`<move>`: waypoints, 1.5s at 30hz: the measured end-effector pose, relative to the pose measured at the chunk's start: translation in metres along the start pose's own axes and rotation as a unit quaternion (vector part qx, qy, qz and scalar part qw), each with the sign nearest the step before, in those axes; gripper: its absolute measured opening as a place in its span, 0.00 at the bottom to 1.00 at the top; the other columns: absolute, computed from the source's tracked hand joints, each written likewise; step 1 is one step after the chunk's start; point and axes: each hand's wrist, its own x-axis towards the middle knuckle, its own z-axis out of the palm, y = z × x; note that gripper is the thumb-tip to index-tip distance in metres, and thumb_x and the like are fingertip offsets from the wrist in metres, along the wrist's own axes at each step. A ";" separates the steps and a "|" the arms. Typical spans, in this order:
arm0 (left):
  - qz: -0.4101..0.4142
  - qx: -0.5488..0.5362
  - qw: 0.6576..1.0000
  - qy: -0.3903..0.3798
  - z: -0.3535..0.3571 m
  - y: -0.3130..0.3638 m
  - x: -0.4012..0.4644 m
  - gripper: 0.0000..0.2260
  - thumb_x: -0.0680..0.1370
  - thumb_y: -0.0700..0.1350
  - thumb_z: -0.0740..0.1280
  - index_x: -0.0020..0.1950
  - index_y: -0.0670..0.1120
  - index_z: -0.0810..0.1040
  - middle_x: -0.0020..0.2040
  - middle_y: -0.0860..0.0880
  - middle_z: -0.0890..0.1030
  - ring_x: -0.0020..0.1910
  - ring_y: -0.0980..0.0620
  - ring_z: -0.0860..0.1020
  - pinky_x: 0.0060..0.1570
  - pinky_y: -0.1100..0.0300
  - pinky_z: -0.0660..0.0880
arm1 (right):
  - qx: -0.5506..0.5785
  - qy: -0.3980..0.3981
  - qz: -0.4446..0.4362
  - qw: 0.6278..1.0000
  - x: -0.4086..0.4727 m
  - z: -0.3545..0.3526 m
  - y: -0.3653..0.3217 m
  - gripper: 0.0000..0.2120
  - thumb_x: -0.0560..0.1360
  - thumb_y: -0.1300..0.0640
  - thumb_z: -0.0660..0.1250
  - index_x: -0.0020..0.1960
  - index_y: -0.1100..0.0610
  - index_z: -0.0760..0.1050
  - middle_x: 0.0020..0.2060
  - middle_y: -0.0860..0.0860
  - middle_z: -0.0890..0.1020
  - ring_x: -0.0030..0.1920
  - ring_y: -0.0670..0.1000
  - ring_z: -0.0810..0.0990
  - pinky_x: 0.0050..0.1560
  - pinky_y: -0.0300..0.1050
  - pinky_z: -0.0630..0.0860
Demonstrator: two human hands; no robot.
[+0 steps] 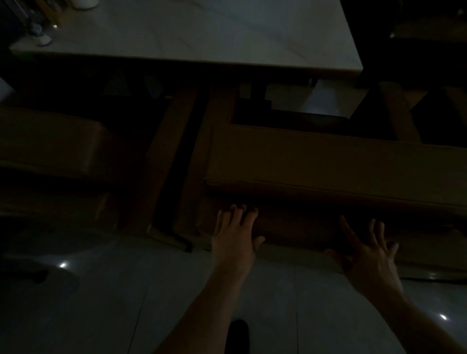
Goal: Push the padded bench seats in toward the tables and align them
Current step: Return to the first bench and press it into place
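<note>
The scene is very dark. A long brown padded bench seat lies across the middle right, in front of a pale table at the top. My left hand rests flat against the bench's near side, fingers spread. My right hand lies flat on the same side further right, also with fingers apart. Neither hand grips anything. A second padded bench with a rounded corner sits at the left, separated from the first by a dark gap.
Glossy pale floor tiles fill the foreground. A dark shoe tip shows at the bottom centre. Small items, a white container among them, stand at the table's far left. Dark furniture is at the upper right.
</note>
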 end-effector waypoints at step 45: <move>-0.017 0.036 0.981 -0.190 -0.035 0.002 0.002 0.31 0.76 0.62 0.64 0.76 0.61 0.55 0.77 0.54 0.58 0.75 0.46 0.53 0.66 0.47 0.68 | -0.022 -0.183 0.044 0.982 -0.006 -0.040 -0.004 0.37 0.75 0.29 0.51 0.75 0.33 0.31 0.79 0.57 0.36 0.78 0.62 0.35 0.75 0.68 0.52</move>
